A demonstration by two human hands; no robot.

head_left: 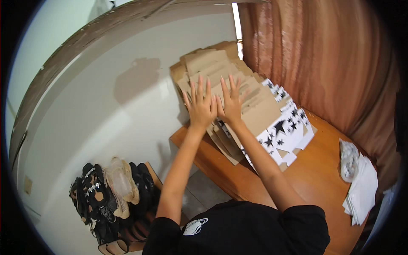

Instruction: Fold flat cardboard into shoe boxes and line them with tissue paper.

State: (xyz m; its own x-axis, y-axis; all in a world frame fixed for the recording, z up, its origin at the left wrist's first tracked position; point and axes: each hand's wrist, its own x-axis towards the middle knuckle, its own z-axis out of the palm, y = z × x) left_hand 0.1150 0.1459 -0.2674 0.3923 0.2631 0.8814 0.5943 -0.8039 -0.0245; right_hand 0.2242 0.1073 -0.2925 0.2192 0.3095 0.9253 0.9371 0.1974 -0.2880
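A pale wall [140, 119] fills the left of my remote view, and a brown curtain [314, 51] hangs at right. Between them stands a wooden worktop [314, 178], with the overlapping stack of flat brown cardboard [263, 110] at its far end, white pieces with black stars [293, 123] along its right side. Black and beige shoes [102, 191] cluster at lower left. White sheets [363, 182] lie near the worktop's right edge. Over the cardboard, 2 hands, left hand [199, 110] and right hand [231, 106], spread their fingers, each grip unclosed; I cannot tell how firmly they touch. A clear plastic bag [349, 159] sits beside the sheets.
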